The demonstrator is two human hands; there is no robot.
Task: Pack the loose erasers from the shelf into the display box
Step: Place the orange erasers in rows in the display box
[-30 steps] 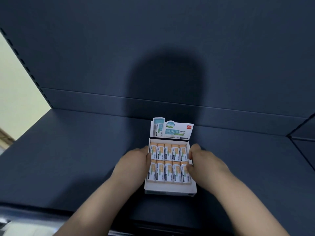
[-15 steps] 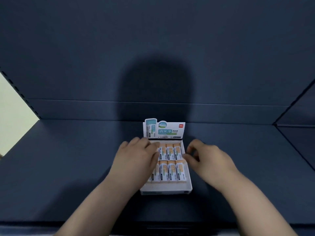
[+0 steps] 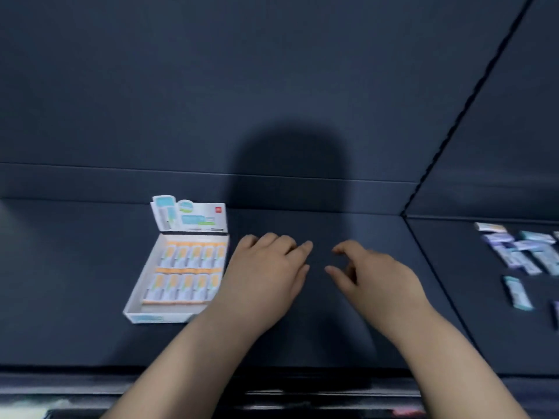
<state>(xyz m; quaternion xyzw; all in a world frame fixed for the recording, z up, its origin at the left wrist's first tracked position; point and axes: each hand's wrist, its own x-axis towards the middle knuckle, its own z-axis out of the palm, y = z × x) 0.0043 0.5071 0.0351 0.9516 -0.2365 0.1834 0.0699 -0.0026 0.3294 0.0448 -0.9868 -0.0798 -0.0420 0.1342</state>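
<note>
Dark-blue shelf [image 3: 75,267] | display box [image 3: 157,317] filled, left | loose erasers [image 3: 511,257] right | left hand [image 3: 266,276], right hand [image 3: 378,276] slack, empty

White display box [image 3: 157,318], orange-and-white erasers [image 3: 187,269], dark blue shelf [image 3: 75,267]

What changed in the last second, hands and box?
Both hands let go of the display box: the left hand and right hand have come off it and now hover, empty, over the shelf to its right. The view swung right, bringing loose erasers into sight at far right. Unchanged: the box holds two full rows of packed erasers, flap upright.
</note>
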